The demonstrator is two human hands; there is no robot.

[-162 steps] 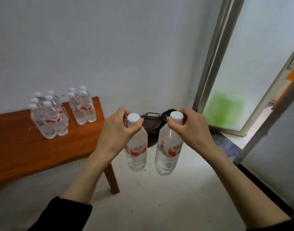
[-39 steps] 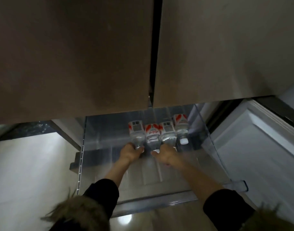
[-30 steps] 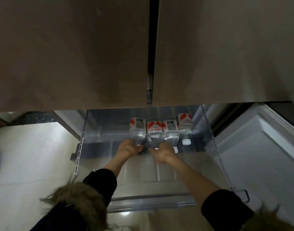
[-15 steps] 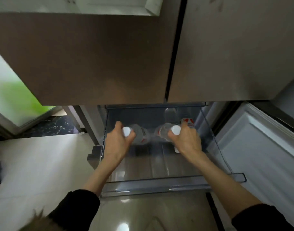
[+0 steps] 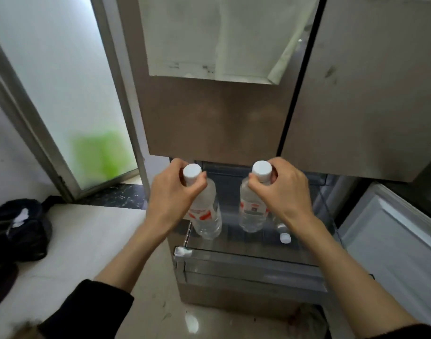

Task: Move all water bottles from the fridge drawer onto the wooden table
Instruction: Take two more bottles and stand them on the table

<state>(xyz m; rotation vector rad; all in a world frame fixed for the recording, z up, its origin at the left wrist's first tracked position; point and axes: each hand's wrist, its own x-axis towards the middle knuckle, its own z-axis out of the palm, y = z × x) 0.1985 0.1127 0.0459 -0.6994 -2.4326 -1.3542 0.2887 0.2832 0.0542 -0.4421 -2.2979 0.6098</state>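
Note:
My left hand (image 5: 171, 194) grips the neck of a clear water bottle (image 5: 206, 214) with a white cap and a red-and-white label. My right hand (image 5: 281, 192) grips a second water bottle (image 5: 252, 211) the same way. Both bottles hang upright in the air above the pulled-out clear fridge drawer (image 5: 246, 260). Inside the drawer, a white cap of another bottle (image 5: 285, 238) shows below my right wrist; the rest of it is hidden by my arm. The wooden table is out of view.
Brown fridge doors (image 5: 356, 94) rise above the drawer, with a white sheet (image 5: 209, 37) stuck on the left one. An open white fridge door (image 5: 393, 243) stands at the right. A frosted glass door (image 5: 70, 94) and a dark bag (image 5: 21, 228) on the pale floor lie left.
My two hands took hold of two bottles lying in the drawer and lifted them up and out. My head rose, so the view now looks higher over the drawer.

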